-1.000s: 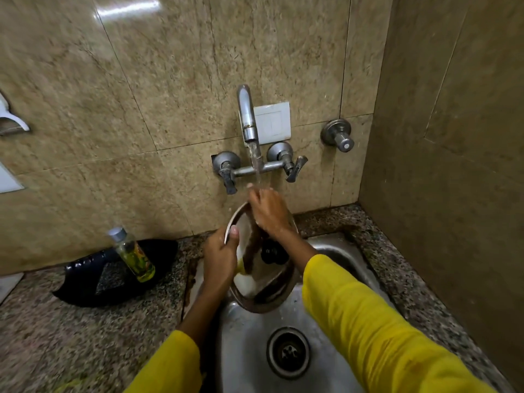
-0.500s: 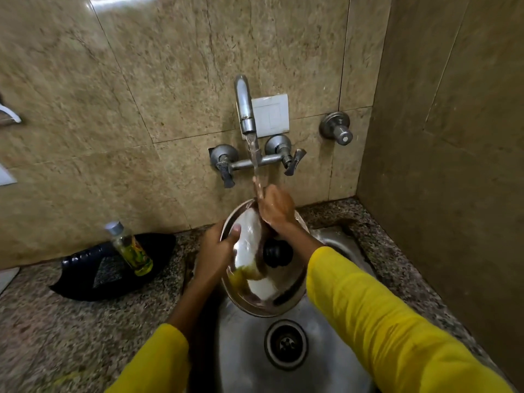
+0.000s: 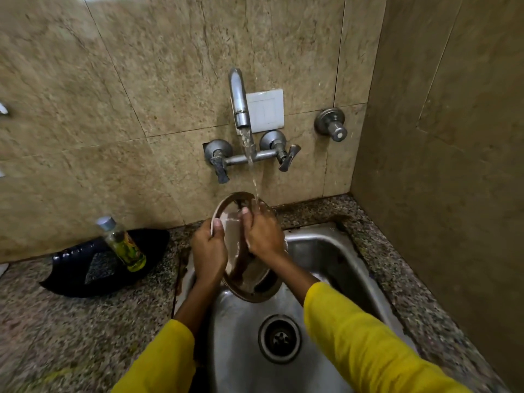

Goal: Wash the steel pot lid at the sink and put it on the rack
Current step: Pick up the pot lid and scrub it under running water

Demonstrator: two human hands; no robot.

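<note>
The round steel pot lid [image 3: 249,282] stands tilted on edge over the steel sink [image 3: 320,251], under running water from the wall tap [image 3: 239,100]. My left hand [image 3: 208,251] grips the lid's left rim, thumb on its face. My right hand [image 3: 262,234] lies flat on the lid's wet face near the top, fingers together, covering the lid's black knob. The stream lands on my right hand's fingers. No rack is in view.
A small bottle of yellow-green liquid [image 3: 124,245] leans in a black tray [image 3: 93,268] on the speckled granite counter [image 3: 71,330] at the left. The drain [image 3: 279,338] sits below the lid. A tiled side wall closes off the right; a valve knob [image 3: 331,126] sticks out of the back wall.
My right hand has slid down over the lid's face and now hides the black knob. The lid stays in my left hand under the stream.
</note>
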